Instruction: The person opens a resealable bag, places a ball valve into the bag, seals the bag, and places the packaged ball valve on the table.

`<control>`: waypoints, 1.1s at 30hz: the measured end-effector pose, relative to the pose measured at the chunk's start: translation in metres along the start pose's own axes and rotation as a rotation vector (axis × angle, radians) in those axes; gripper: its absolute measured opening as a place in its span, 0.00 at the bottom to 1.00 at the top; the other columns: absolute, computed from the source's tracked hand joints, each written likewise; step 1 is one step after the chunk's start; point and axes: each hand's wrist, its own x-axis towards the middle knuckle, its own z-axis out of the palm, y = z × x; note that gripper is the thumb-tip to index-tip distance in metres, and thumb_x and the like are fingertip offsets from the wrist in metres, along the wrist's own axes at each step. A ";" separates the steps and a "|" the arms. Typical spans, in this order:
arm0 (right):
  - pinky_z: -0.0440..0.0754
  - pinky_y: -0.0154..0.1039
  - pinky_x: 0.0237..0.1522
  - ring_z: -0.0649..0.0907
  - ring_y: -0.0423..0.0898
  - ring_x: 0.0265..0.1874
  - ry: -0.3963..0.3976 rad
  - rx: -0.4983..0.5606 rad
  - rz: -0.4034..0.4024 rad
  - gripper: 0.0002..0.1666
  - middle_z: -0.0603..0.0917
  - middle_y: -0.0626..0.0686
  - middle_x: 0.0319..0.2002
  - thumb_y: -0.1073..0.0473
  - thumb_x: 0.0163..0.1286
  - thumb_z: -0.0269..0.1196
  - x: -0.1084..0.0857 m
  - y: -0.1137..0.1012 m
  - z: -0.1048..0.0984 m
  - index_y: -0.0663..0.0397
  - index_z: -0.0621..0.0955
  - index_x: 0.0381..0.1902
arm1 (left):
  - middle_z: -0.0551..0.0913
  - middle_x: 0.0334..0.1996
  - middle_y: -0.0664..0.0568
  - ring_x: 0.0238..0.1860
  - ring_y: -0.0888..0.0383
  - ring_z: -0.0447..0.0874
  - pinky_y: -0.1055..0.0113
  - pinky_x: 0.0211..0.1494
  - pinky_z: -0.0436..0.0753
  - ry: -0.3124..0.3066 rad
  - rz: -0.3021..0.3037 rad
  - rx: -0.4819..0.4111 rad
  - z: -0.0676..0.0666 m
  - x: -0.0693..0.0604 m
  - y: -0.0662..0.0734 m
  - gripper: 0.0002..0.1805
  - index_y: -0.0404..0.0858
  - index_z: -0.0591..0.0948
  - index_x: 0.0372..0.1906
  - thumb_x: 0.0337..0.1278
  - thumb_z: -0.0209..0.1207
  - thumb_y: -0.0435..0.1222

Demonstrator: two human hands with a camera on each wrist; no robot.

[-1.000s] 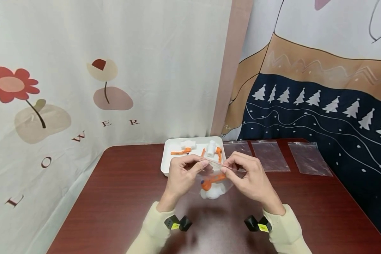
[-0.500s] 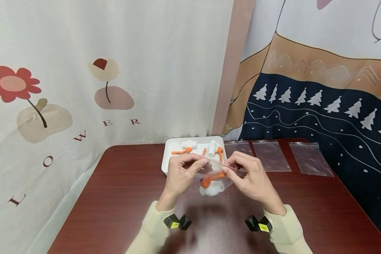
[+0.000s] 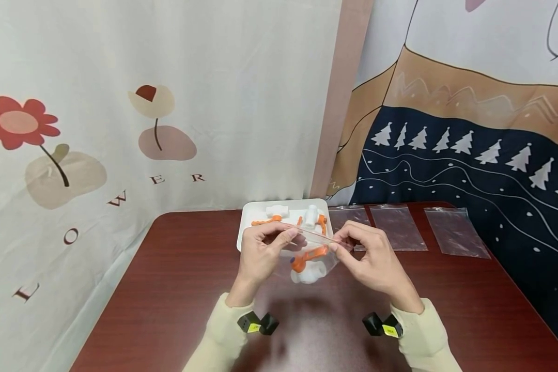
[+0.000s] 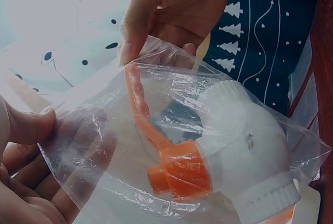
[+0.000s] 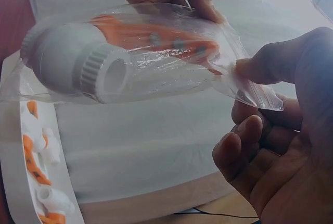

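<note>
A clear zip bag (image 3: pixel 317 238) hangs between the two hands above the table. Inside it lies a white plastic ball valve (image 3: pixel 308 272) with an orange lever handle (image 4: pixel 182 169). My left hand (image 3: pixel 260 253) pinches the bag's top edge at its left end between thumb and fingers. At the opposite end of that edge, my right hand (image 3: pixel 372 258) pinches the film the same way. The right wrist view shows the valve's ribbed white end (image 5: pixel 101 73) toward the bag's bottom, with the handle reaching toward the top edge. Whether the zip is sealed cannot be told.
Behind the hands, a white tray (image 3: pixel 245 219) holds several more white valves with orange handles. Flat clear bags (image 3: pixel 397 227) lie to its right, one (image 3: pixel 458 232) near the right edge of the reddish-brown table (image 3: pixel 181 289). Printed curtains (image 3: pixel 242 103) stand behind.
My right hand has moved slightly right along the bag's edge, and my left slightly left, so they are farther apart. The bagged valve has risen a little.
</note>
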 end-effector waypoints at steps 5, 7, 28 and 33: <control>0.79 0.31 0.26 0.76 0.37 0.27 -0.007 0.001 0.004 0.08 0.77 0.40 0.28 0.63 0.65 0.72 0.000 -0.002 -0.003 0.44 0.85 0.36 | 0.87 0.29 0.28 0.29 0.59 0.92 0.55 0.39 0.91 0.021 -0.008 0.011 -0.003 0.000 0.001 0.07 0.24 0.87 0.38 0.64 0.65 0.28; 0.79 0.31 0.26 0.76 0.37 0.27 -0.009 -0.001 0.004 0.08 0.77 0.41 0.28 0.64 0.65 0.72 0.000 -0.002 -0.005 0.44 0.85 0.36 | 0.87 0.29 0.27 0.29 0.59 0.92 0.56 0.39 0.91 0.032 -0.005 0.015 -0.004 0.001 0.002 0.08 0.23 0.87 0.38 0.64 0.64 0.27; 0.77 0.32 0.25 0.77 0.41 0.27 -0.042 -0.020 0.065 0.10 0.77 0.41 0.27 0.62 0.63 0.74 -0.001 0.005 -0.018 0.38 0.85 0.35 | 0.89 0.30 0.31 0.30 0.56 0.92 0.56 0.39 0.91 -0.052 -0.014 0.038 0.000 0.002 -0.004 0.07 0.27 0.88 0.37 0.63 0.66 0.30; 0.78 0.33 0.26 0.77 0.40 0.27 -0.051 -0.009 0.025 0.10 0.78 0.41 0.28 0.62 0.62 0.74 0.000 0.002 -0.007 0.39 0.86 0.35 | 0.90 0.31 0.37 0.31 0.59 0.91 0.60 0.39 0.91 -0.075 -0.053 0.088 0.009 -0.001 -0.008 0.06 0.30 0.90 0.37 0.62 0.68 0.31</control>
